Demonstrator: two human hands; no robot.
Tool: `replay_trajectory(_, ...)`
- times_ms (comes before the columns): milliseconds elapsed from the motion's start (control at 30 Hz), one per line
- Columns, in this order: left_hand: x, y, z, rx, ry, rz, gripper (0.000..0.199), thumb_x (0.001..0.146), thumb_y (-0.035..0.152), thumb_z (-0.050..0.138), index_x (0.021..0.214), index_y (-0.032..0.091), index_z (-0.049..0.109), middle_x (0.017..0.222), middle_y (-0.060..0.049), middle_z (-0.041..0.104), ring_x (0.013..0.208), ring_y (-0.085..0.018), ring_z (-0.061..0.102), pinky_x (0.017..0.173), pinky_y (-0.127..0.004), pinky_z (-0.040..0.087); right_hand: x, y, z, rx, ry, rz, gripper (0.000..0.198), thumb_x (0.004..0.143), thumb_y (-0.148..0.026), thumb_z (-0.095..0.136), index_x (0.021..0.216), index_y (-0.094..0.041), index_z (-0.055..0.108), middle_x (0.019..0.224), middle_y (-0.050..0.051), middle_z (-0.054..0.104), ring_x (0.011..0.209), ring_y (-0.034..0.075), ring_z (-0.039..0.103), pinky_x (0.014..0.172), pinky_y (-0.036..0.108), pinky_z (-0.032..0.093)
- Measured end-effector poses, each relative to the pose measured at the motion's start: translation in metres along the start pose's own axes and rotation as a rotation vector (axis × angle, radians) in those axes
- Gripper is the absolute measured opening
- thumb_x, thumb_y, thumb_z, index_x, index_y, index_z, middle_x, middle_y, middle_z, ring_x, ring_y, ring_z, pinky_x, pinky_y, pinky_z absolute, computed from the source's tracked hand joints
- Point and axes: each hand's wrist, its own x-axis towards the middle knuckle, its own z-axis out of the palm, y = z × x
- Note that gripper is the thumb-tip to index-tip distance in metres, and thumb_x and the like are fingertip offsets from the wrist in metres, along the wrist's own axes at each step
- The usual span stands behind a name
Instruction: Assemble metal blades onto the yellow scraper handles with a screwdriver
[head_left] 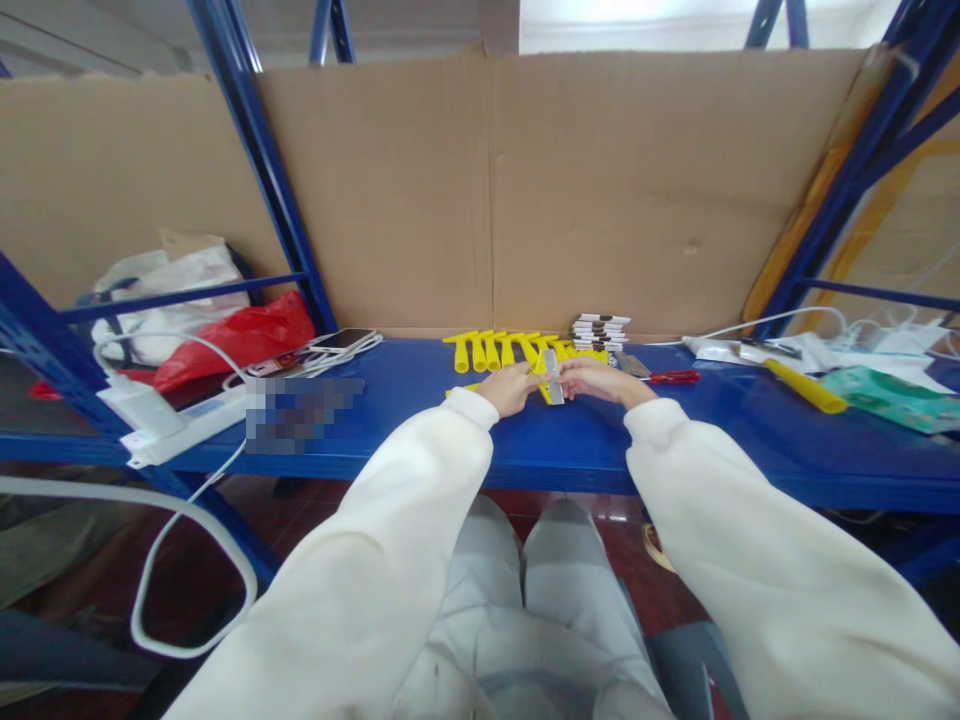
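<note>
A flat grey strip (554, 378) stands nearly upright between my two hands, over the blue shelf top. My left hand (514, 388) is closed, with its fingertips at the strip's left side. My right hand (596, 381) pinches the strip from the right. Part of a yellow piece shows beneath the fingers; whether it is joined to the strip I cannot tell. Just beyond my hands lies a row of several yellow plastic handles (478, 352), with hollow round ends toward me. Fingers partly cover the nearer ones.
Behind my right hand sits a stack of small white-and-black packs (600, 330). A red-handled tool (673, 377) lies right of it. Farther right are a yellow tube (806, 387) and a green packet (892, 397). A white power strip (191, 425) and red bag (236, 340) are left. Cardboard (600, 190) closes the back.
</note>
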Motion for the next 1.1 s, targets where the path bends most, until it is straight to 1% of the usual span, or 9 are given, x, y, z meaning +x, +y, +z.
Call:
replay_trajectory(100,0.0,0.002,0.001,0.051,-0.017,0.043,0.046,0.102,0.019,0.043,0.144,0.025,0.062,0.111,-0.012,0.066,0.107,-0.024,0.067,0.09,-0.034,0.054,0.004,0.003,0.0,-0.032,0.124,-0.068,0.025,0.077,-0.023,0.081,0.062,-0.019,0.061,0.052,-0.001,0.058,0.05,0.01,0.053,0.053,0.023,0.044)
replay_trajectory(200,0.001,0.004,0.003,0.093,-0.022,0.075,0.047,0.103,0.019,0.042,0.145,0.025,0.061,0.114,-0.013,0.067,0.108,-0.025,0.067,0.089,-0.035,0.054,0.008,0.007,0.0,-0.083,0.18,-0.145,0.033,0.076,-0.034,0.085,0.059,-0.019,0.061,0.05,-0.002,0.056,0.049,0.009,0.05,0.053,0.023,0.044)
replay_trajectory(300,0.001,0.003,0.003,0.114,-0.011,0.092,0.049,0.103,0.018,0.041,0.149,0.024,0.057,0.113,-0.014,0.067,0.106,-0.025,0.067,0.088,-0.035,0.055,0.01,0.01,0.0,-0.071,0.201,-0.161,0.039,0.073,-0.042,0.086,0.058,-0.019,0.06,0.049,-0.003,0.055,0.048,0.009,0.048,0.051,0.023,0.042)
replay_trajectory(400,0.001,0.003,0.003,0.131,0.004,0.113,0.051,0.103,0.017,0.041,0.152,0.025,0.053,0.113,-0.013,0.068,0.105,-0.024,0.068,0.088,-0.035,0.056,0.012,0.011,0.0,-0.046,0.206,-0.17,0.041,0.073,-0.046,0.086,0.057,-0.019,0.058,0.049,-0.004,0.054,0.048,0.009,0.046,0.051,0.024,0.041)
replay_trajectory(533,0.0,0.003,0.002,0.157,0.014,0.129,0.054,0.102,0.014,0.04,0.153,0.025,0.05,0.114,-0.014,0.067,0.107,-0.024,0.067,0.09,-0.035,0.055,0.012,0.011,0.0,-0.021,0.218,-0.178,0.039,0.074,-0.046,0.083,0.058,-0.02,0.059,0.05,-0.003,0.054,0.049,0.009,0.046,0.051,0.024,0.04)
replay_trajectory(700,0.0,0.004,0.001,0.167,0.022,0.149,0.057,0.1,0.012,0.042,0.155,0.025,0.048,0.112,-0.014,0.067,0.106,-0.024,0.067,0.089,-0.035,0.055,0.013,0.011,0.0,-0.032,0.247,-0.187,0.04,0.072,-0.046,0.083,0.057,-0.02,0.058,0.05,-0.004,0.053,0.049,0.009,0.045,0.051,0.025,0.038)
replay_trajectory(867,-0.001,0.008,-0.003,0.184,-0.028,0.107,0.058,0.1,0.01,0.039,0.155,0.025,0.048,0.118,-0.015,0.065,0.112,-0.026,0.066,0.09,-0.037,0.055,0.015,0.013,-0.002,-0.044,0.267,-0.218,0.039,0.07,-0.048,0.083,0.058,-0.02,0.058,0.051,-0.004,0.052,0.051,0.01,0.045,0.052,0.025,0.037)
replay_trajectory(1033,-0.002,0.009,-0.004,0.186,-0.005,0.121,0.065,0.098,0.008,0.041,0.16,0.029,0.04,0.117,-0.014,0.065,0.111,-0.025,0.066,0.088,-0.036,0.056,0.016,0.014,-0.002,0.002,0.265,-0.209,0.042,0.069,-0.049,0.083,0.058,-0.02,0.055,0.053,-0.004,0.054,0.052,0.01,0.047,0.055,0.025,0.04)
replay_trajectory(1100,-0.002,0.009,-0.004,0.185,-0.016,0.112,0.066,0.097,0.007,0.041,0.16,0.029,0.04,0.119,-0.014,0.064,0.112,-0.025,0.065,0.089,-0.036,0.056,0.016,0.015,-0.001,0.021,0.257,-0.199,0.042,0.069,-0.05,0.084,0.058,-0.02,0.055,0.054,-0.004,0.055,0.052,0.01,0.047,0.054,0.025,0.039)
